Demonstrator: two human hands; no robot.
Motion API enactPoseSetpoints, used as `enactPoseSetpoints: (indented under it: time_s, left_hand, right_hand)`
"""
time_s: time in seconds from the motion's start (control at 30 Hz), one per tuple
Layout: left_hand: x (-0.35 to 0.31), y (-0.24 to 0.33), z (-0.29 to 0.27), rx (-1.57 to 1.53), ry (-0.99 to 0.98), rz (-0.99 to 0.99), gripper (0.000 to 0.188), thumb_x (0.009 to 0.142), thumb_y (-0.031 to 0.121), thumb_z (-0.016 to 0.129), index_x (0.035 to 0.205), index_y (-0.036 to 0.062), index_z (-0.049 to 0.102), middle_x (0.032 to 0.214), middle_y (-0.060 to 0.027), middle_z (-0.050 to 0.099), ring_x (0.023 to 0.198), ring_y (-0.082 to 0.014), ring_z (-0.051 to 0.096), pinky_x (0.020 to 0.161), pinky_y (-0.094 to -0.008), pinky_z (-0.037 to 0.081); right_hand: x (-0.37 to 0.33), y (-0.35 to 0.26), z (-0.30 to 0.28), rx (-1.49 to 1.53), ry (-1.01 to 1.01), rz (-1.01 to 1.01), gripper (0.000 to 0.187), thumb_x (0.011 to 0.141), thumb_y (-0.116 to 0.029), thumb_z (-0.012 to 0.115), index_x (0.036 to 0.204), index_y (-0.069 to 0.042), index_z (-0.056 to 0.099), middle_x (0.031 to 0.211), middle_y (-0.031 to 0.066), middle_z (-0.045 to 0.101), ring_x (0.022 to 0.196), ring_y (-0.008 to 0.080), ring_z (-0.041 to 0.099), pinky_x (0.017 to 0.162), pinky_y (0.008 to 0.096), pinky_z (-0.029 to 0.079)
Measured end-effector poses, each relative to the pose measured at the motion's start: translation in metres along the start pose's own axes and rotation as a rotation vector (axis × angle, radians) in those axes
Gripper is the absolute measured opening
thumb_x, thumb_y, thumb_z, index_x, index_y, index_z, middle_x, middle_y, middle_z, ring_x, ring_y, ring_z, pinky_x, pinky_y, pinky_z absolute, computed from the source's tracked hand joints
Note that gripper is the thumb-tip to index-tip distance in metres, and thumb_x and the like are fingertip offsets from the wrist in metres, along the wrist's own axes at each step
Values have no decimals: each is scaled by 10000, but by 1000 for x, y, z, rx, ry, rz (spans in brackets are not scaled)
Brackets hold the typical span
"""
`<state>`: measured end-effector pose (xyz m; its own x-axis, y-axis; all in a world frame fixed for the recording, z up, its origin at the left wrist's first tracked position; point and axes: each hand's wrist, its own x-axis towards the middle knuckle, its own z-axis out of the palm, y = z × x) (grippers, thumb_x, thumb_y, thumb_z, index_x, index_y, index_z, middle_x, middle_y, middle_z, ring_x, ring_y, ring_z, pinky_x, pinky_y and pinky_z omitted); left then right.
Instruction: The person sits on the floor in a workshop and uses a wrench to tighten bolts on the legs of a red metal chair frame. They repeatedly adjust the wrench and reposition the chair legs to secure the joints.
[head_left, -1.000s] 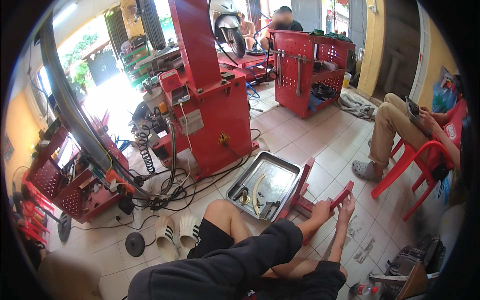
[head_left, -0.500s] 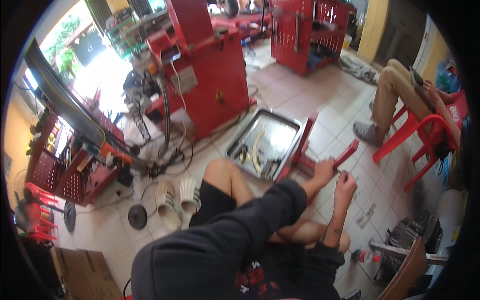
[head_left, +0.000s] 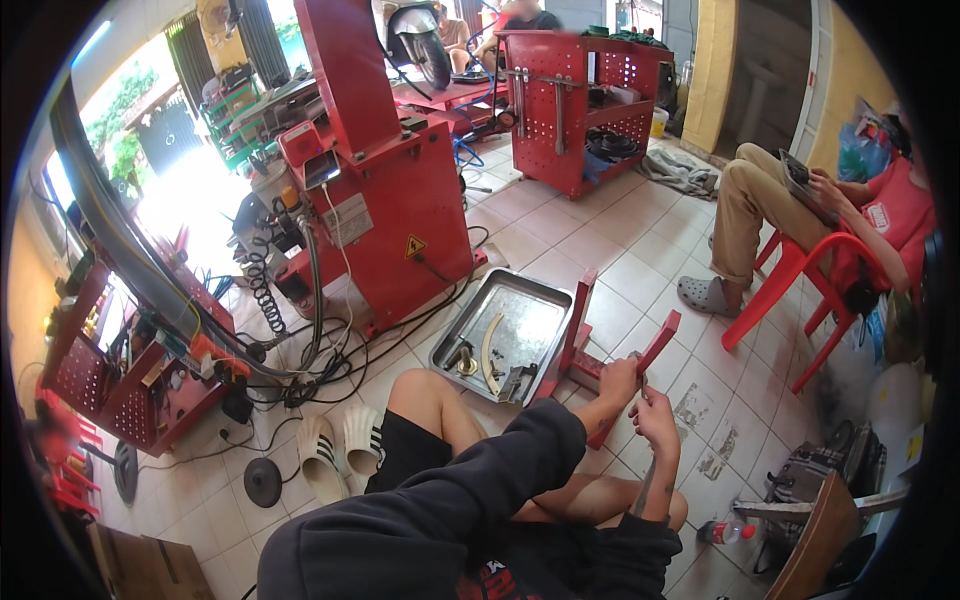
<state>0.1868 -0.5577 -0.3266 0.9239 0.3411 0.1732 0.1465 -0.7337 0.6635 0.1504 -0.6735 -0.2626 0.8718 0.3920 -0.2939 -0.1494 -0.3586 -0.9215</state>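
Note:
Both of my hands are closed and close together at a red metal stand (head_left: 655, 343), which has two upright arms. My left hand (head_left: 618, 380) is curled at the stand's crossbar, around something I cannot make out. Just to its right and nearer to me, my right hand (head_left: 656, 420) pinches a thin dark piece, too small to name, that points up toward the left hand. Left of the stand lies a metal tray (head_left: 442, 335). In it are a curved beige strip (head_left: 492, 352), a brass-coloured round part (head_left: 465, 364) and a dark metal block (head_left: 517, 383).
A red machine (head_left: 400, 220) with cables on the floor stands ahead left. Pale slippers (head_left: 320, 452) lie by my knee. At right, a person sits on a red plastic chair (head_left: 775, 270). A bottle (head_left: 722, 532) and a plaid bag (head_left: 805, 470) are near right; a red tool cart (head_left: 540, 110) stands far ahead.
The whole view has tilted upward and sharpened, so the tray and stand sit lower in the picture. Both hands stay close together at the stand, fingers still closed.

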Motion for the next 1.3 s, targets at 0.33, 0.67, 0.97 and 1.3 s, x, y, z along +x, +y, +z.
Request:
enactPoseSetpoints:
  time_s: [0.33, 0.67, 0.97, 1.3]
  left_hand:
    - [38, -19, -21, -300, -593, 69, 376, 677, 251, 698, 949, 7, 613, 873, -214, 656, 828, -352, 647, 698, -422, 518]
    - [4, 13, -3, -125, -39, -107, 263, 725, 269, 694, 879, 71, 617, 815, -184, 653, 814, -379, 641, 729, -479, 508]
    - [4, 2, -3, -125, -39, -34, 326, 723, 263, 722, 900, 31, 576, 823, -197, 648, 817, -395, 640, 717, -493, 520]
    - [1, 12, -7, -141, -44, -22, 267, 741, 261, 681, 855, 34, 600, 771, -207, 640, 770, -393, 644, 686, -484, 516]
  right_hand:
    - [-2, 9, -13, -182, -161, -23, 496, 810, -46, 448, 1305, -25, 426, 638, 46, 513, 468, 123, 460, 405, 281, 412]
    - [-6, 23, -10, -211, -286, 126, 817, 837, -33, 493, 1488, -179, 21, 846, 163, 629, 606, 218, 631, 517, 331, 539]
    - [33, 50, -5, 32, -401, 401, 529, 962, -407, 268, 1237, 35, 364, 772, 263, 658, 668, 302, 678, 607, 387, 558]
    - [131, 137, -12, 700, 142, 343, 699, 880, -617, 405, 1219, -7, 456, 1005, 182, 603, 845, 286, 628, 729, 368, 523]
